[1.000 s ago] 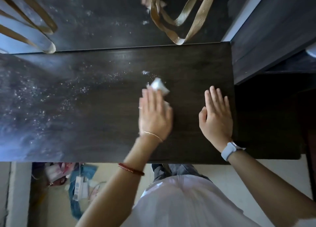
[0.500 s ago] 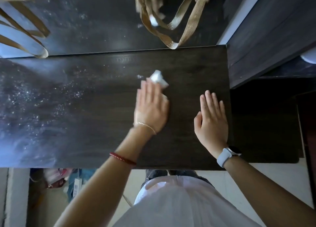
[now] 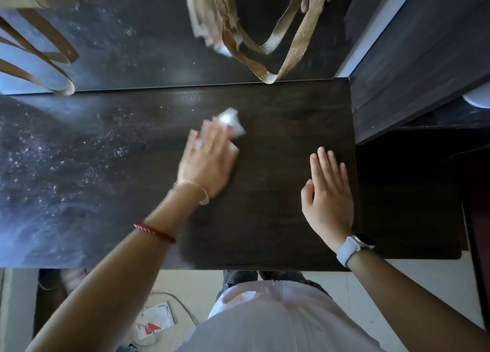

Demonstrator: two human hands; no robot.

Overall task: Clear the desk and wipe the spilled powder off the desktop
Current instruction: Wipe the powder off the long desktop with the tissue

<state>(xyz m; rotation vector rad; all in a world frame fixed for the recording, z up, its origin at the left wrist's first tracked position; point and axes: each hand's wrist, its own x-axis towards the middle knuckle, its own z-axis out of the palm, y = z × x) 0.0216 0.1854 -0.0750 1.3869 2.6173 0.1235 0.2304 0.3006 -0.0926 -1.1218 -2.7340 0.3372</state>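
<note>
left hand (image 3: 208, 160) pressing tissue (image 3: 230, 121), powdered desktop (image 3: 278, 192)

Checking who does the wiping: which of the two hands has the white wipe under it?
The left hand: its fingers press the white wipe. The right hand lies flat on bare desktop.

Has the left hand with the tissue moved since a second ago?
Yes. The left hand and tissue have slid left along the desktop, farther from its right edge and the resting right hand.
</note>
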